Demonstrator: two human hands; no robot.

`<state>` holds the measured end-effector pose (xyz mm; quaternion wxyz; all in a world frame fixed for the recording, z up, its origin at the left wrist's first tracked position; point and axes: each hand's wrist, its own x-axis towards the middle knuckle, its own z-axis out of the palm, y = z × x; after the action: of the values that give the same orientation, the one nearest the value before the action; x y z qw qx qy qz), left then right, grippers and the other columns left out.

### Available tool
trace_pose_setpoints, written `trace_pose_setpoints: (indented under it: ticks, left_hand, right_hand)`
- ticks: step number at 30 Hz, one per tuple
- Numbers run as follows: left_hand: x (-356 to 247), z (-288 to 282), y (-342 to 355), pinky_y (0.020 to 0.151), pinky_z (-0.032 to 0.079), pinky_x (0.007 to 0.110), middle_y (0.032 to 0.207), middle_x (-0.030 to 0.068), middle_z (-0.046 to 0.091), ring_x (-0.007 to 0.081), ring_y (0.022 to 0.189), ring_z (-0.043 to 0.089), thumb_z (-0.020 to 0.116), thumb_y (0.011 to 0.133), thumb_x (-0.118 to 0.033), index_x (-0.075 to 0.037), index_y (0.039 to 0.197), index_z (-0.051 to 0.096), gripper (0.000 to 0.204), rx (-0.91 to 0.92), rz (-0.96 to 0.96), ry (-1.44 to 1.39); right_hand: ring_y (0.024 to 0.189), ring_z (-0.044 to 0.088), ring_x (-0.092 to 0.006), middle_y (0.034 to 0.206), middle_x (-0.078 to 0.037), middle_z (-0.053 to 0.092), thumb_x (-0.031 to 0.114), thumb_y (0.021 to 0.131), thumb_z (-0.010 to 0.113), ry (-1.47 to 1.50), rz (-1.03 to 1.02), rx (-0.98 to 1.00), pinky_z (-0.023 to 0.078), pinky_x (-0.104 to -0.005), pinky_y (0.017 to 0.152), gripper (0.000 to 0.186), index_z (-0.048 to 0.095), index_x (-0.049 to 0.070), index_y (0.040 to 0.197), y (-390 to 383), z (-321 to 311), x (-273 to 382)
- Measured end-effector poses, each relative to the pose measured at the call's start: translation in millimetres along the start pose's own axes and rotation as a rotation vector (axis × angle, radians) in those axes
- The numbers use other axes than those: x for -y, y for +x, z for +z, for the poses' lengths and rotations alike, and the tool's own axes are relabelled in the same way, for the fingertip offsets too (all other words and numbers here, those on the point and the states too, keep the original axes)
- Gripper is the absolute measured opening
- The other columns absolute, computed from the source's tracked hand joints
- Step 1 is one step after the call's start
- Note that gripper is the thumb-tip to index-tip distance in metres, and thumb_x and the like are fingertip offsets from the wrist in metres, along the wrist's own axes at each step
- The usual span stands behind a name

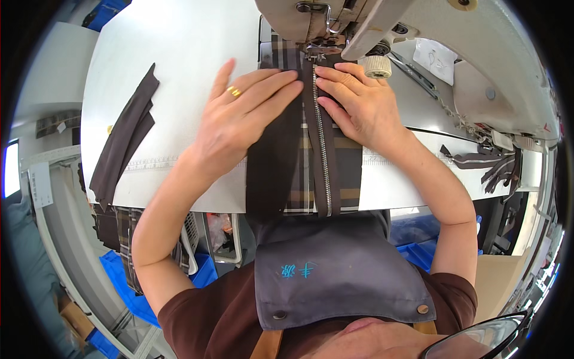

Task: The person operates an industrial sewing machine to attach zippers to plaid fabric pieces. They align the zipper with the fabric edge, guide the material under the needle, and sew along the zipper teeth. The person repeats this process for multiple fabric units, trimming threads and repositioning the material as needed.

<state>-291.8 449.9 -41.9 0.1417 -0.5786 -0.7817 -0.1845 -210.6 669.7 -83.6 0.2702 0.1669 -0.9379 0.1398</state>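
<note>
The metal zipper lies lengthwise on plaid fabric at the near edge of the white table, its far end lost under the sewing machine. Left, a dark strip blurs into the apron. The left hand, flat on the strip, and right hand, hiding cloth beside the zipper, keep thumbs and fingers apart.

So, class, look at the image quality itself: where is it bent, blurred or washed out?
Head view: the fisheye lens bows the edges of the table; head view: the left hand looks slightly smeared, while the right hand and zip look crisper; head view: the bright patch at far left is washed out.
</note>
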Motion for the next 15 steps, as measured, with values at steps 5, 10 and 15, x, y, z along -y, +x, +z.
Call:
trace_pose_setpoints:
  ticks: [5, 10, 15]
  left_hand:
    - [11.5, 28.9, 15.0, 0.105, 0.028, 0.045, 0.125, 0.0039, 0.058, 0.0203, 0.115, 0.053, 0.052, 0.079, -0.011, -0.007, 0.119, 0.061, 0.041, 0.082, 0.011, -0.007]
    - [16.3, 37.6, 15.9, 0.104, 0.029, 0.054, 0.121, 0.0023, 0.059, 0.0177, 0.111, 0.054, 0.058, 0.075, -0.005, -0.009, 0.115, 0.061, 0.04, 0.065, 0.009, -0.068]
    - [16.5, 39.6, 14.8, 0.105, 0.027, 0.054, 0.12, 0.0009, 0.059, 0.0175, 0.109, 0.055, 0.057, 0.077, -0.006, -0.011, 0.114, 0.062, 0.038, 0.046, -0.014, -0.09]
  right_hand:
    - [0.091, 0.058, -0.0227, 0.1, -0.004, 0.065, 0.016, 0.073, 0.071, 0.022, 0.011, 0.013, 0.049, -0.0337, 0.077, 0.025, 0.066, 0.005, 0.095, 0.0, 0.3, 1.1]
    - [0.091, 0.058, -0.0232, 0.097, -0.005, 0.064, 0.016, 0.073, 0.071, 0.051, 0.024, 0.017, 0.05, -0.0334, 0.075, 0.027, 0.065, 0.004, 0.097, 0.2, 0.5, 1.3]
    - [0.091, 0.058, -0.0234, 0.095, -0.005, 0.063, 0.015, 0.073, 0.071, 0.056, 0.037, 0.041, 0.05, -0.0334, 0.074, 0.027, 0.065, 0.004, 0.096, 1.8, -1.6, 2.1]
